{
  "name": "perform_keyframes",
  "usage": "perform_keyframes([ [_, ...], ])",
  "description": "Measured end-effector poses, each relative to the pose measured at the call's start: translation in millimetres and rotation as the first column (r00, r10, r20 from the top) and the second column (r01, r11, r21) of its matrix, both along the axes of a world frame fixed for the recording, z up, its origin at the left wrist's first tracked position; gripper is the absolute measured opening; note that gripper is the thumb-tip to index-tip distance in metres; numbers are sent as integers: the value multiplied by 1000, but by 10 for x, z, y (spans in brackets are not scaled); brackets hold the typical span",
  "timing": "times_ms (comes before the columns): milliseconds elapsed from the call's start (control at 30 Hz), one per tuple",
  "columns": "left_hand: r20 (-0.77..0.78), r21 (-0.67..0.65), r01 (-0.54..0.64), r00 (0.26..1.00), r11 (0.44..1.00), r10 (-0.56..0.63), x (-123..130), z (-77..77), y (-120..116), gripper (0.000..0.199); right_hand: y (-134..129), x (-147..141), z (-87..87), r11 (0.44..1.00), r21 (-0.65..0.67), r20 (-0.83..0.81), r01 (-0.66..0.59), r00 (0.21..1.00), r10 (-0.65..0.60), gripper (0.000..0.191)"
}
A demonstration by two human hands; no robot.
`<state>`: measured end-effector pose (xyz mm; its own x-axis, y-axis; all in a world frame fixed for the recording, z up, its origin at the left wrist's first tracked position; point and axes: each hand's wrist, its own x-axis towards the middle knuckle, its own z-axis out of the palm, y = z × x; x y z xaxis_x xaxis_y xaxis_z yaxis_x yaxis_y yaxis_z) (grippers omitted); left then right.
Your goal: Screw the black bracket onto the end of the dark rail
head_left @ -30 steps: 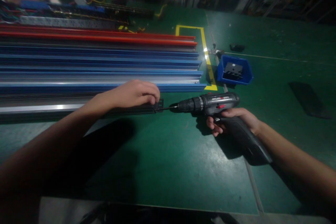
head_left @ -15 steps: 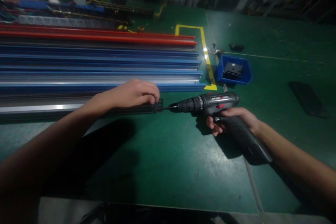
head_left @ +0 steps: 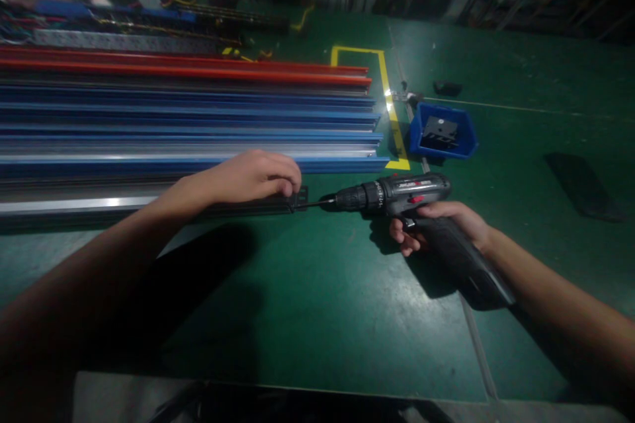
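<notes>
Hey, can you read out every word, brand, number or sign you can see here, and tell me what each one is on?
Nothing can be read for certain.
Pale and red lettering on the side of the drill: too blurred to read.
Small white marks around the drill's collar, perhaps numbers: too small to read.
Dark marks on the yellow tape: too faint to tell if they are writing.
</notes>
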<state>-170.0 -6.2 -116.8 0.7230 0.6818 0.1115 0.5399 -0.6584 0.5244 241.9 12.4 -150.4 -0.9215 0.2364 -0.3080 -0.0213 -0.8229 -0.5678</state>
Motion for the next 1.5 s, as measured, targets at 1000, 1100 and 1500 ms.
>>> perform_keyframes([
  [1000, -4, 26, -6, 1000, 1000, 7, -1, -7, -5, 21, 14, 17, -14, 999, -41, 17, -1, 1000, 1, 39],
  [1100, -5, 23, -6, 1000, 1000, 7, -1, -7, -5, 21, 14, 16, -12, 1000, -29, 20, -2, 1000, 2, 39],
  [1500, -8, 6, -12, 1000, 1000, 12, -11, -5, -4, 19, 11, 13, 4, 999, -46, 10, -6, 1000, 7, 39],
])
